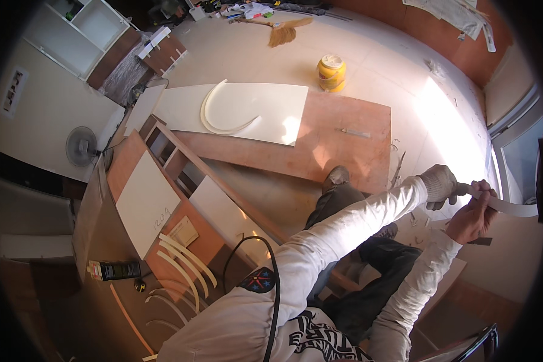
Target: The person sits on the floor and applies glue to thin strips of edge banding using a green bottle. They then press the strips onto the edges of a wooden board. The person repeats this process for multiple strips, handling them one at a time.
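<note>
Both my hands are out at the right side of the head view. My left hand (438, 186), in a grey work glove, is closed on one end of a pale, narrow edging strip (516, 208). Beside it my bare right hand (472, 217) pinches the same strip between thumb and fingers. The strip curves off past the right hand toward the dark rim. A dark flat piece (481, 241) sticks out beneath the right palm; what it is I cannot tell.
A white panel (265, 108) bearing a curled strip (210, 114) lies on a brown board (362, 154). Behind stands a yellow bucket (332, 73). To the left are a wooden frame (190, 145), loose curved strips (184, 265), a dark can (113, 270) and a fan (81, 146).
</note>
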The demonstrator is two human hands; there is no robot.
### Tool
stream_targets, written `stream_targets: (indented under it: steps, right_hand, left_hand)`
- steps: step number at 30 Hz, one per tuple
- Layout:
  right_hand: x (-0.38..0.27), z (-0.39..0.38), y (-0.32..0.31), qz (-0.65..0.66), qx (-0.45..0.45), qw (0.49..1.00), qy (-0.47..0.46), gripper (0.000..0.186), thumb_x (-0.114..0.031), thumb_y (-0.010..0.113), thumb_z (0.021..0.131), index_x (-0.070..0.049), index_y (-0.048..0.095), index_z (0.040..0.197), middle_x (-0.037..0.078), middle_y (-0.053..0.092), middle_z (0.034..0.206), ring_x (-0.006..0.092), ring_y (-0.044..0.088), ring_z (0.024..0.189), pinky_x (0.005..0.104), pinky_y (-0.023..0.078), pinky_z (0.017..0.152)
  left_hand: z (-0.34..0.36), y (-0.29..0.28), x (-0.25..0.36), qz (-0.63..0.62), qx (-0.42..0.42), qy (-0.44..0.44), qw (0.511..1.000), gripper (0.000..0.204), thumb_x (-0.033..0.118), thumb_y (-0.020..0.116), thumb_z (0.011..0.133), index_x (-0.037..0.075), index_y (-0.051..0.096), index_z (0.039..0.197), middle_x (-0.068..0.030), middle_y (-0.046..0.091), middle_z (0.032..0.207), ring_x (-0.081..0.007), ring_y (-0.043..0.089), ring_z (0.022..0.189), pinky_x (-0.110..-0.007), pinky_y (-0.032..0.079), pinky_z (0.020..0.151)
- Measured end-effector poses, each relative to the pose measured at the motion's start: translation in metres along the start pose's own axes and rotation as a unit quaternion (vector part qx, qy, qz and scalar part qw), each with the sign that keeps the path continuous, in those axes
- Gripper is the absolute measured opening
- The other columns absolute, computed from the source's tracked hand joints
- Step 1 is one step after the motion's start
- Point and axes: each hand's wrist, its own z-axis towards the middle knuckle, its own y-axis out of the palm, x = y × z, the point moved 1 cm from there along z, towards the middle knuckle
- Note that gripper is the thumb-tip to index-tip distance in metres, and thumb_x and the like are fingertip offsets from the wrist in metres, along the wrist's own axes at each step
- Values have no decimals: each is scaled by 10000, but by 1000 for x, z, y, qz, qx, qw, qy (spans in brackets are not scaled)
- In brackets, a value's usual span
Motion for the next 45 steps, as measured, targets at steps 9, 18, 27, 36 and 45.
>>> stream_targets:
  steps: [9, 18, 27, 36, 45]
  right_hand:
    - [23, 1, 4, 4, -105, 968, 227, 405, -213, 516, 975, 72, 455, 1255, 193, 636, 1094, 236, 605, 1013, 353, 466, 918]
    - [46, 6, -30, 8, -92, 960, 263, 297, -243, 496, 990, 11, 512, 1143, 23, 531, 723, 87, 503, 610, 197, 352, 487]
    - [19, -40, 17, -59, -235, 924, 296, 182, -220, 517, 965, -56, 562, 898, 8, 575, 713, 54, 460, 506, 191, 308, 392]
    - [-11, -47, 36, -106, -297, 886, 341, 247, -199, 501, 961, 33, 586, 977, 44, 571, 647, 86, 474, 445, 217, 341, 373]
    - [-46, -76, 36, -78, -316, 853, 407, 233, -156, 496, 966, 60, 584, 955, 76, 613, 659, 109, 524, 457, 236, 393, 405]
  left_hand:
    - [4, -3, -20, -136, -55, 97, 984, 324, 249, 661, 862, -70, 674, 918, -147, 648, 624, -213, 616, 444, -315, 499, 430]
    - [14, -25, -24, 141, 197, 96, 965, 570, 573, 564, 877, 17, 674, 932, -105, 672, 696, -181, 659, 597, -321, 527, 609]
    - [13, -26, -19, -85, 87, 151, 981, 288, 150, 725, 805, -9, 664, 1037, -98, 712, 872, -147, 671, 768, -256, 524, 730]
    - [15, -51, -27, -310, 139, 185, 922, 219, -52, 627, 796, -56, 636, 1015, -163, 697, 900, -251, 701, 748, -328, 582, 662]
    - [7, -87, -38, -302, 180, 199, 915, 246, -46, 646, 806, -47, 636, 1052, -161, 693, 919, -275, 697, 774, -363, 601, 695]
